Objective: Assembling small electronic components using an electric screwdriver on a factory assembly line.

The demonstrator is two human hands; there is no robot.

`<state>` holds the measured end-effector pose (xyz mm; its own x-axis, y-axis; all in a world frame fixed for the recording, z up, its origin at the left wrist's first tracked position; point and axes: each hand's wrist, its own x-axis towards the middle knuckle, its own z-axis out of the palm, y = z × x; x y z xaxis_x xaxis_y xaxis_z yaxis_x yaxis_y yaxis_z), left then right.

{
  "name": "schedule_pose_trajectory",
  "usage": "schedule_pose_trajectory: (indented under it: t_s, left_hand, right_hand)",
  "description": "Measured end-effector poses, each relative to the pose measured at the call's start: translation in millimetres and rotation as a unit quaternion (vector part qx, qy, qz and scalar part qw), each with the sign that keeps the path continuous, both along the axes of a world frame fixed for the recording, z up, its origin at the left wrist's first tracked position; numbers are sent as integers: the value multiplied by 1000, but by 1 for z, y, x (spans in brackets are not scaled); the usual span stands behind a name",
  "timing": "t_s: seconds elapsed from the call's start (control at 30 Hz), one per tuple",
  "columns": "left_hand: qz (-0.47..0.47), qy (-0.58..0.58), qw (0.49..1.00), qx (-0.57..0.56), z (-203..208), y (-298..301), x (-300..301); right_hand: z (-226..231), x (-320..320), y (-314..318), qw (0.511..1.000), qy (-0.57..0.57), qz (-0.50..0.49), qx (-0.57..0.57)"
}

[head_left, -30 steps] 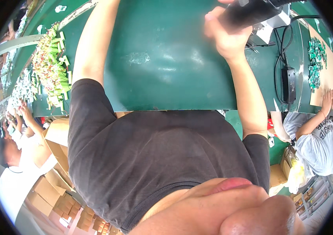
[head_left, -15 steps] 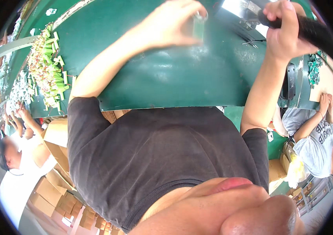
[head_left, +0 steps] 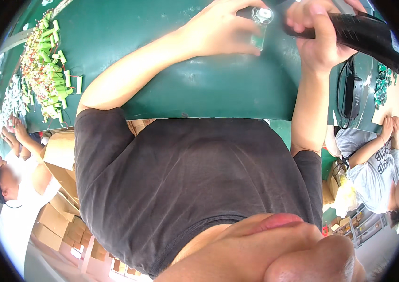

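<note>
Head, clear piece (head_left: 262,17) in left grip (head_left: 220,29), right grip (head_left: 320,42) around tool (head_left: 366,34)

Smooth glossy green tabletop (head_left: 227,89), shiny black plastic cylinder (head_left: 364,35), matt dark cloth shirt (head_left: 199,174)

My green bench (head_left: 199,89), with heaps to both sides of me.
On my left lies a heap of lime-green cylinders (head_left: 49,70) with thin red wires; beyond it, a whitish heap (head_left: 14,101). On my right rests a black adapter (head_left: 353,96) with its cord; farther right, small green pieces (head_left: 383,87) cover part of a tan sheet (head_left: 392,103).
</note>
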<state>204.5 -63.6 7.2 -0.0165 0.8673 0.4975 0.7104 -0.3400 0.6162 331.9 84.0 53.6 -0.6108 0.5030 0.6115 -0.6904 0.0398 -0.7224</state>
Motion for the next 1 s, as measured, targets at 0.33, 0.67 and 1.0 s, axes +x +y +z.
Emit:
schedule_pose_trajectory:
  t_s: [0.33, 0.67, 1.0]
  left_hand:
    - [-2, 8, 1000, -1, 0, -1, 0]
    - [8, 19, 1000, -9, 0, -1, 3]
    - [4, -28, 999, -21, 4, -1, 4]
  right_hand:
    - [-24, -7, 1, 998, 10, -9, 53]
    - [-22, -12, 1, 999, -40, -8, 35]
    - [-23, -12, 0, 997, -36, -18, 61]
